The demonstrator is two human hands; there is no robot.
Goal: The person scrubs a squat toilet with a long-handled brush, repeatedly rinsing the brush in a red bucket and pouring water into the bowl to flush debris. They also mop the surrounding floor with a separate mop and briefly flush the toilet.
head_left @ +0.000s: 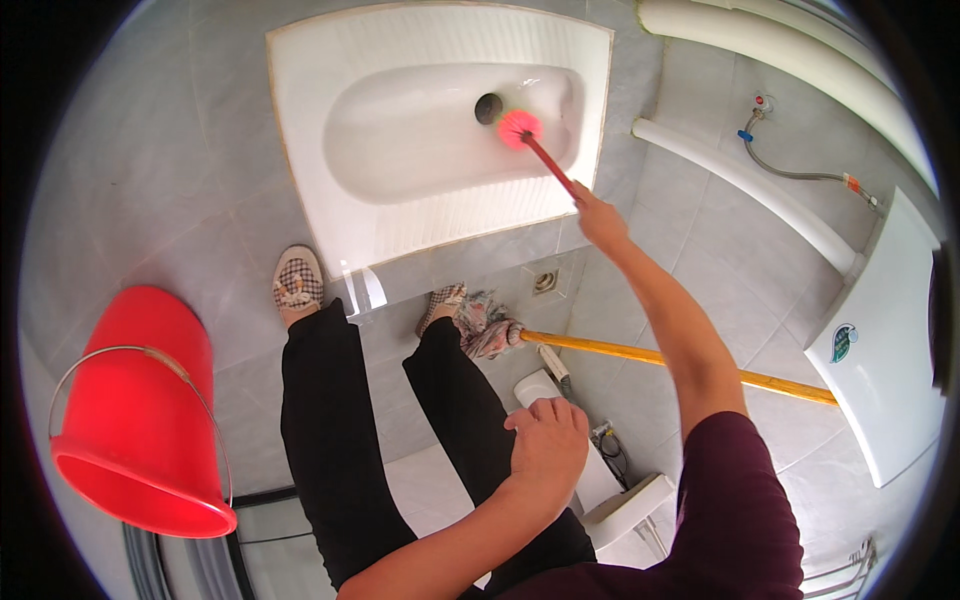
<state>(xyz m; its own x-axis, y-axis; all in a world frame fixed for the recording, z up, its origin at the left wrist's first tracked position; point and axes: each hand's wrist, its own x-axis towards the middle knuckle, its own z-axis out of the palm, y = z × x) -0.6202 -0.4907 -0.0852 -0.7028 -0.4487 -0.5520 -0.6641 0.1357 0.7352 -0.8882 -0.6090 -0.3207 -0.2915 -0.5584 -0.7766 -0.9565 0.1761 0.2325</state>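
Observation:
My right hand (600, 220) is closed around the red handle of a toilet brush (520, 129). The brush's round pink bristle head is inside the bowl of a white squat toilet (440, 222), just right of the dark drain hole (488, 109). Close to my body, above my right thigh, my left hand (550, 445) is curled into a loose fist, and nothing shows in it.
A red bucket (150, 370) with a wire handle is at left. Right of my feet lies a rag mop (490, 333), its yellow pole (600, 348) running rightward under my right arm. A floor drain (545, 282), white pipes (745, 180), a hose (800, 176) and a white cistern (885, 340) are at right.

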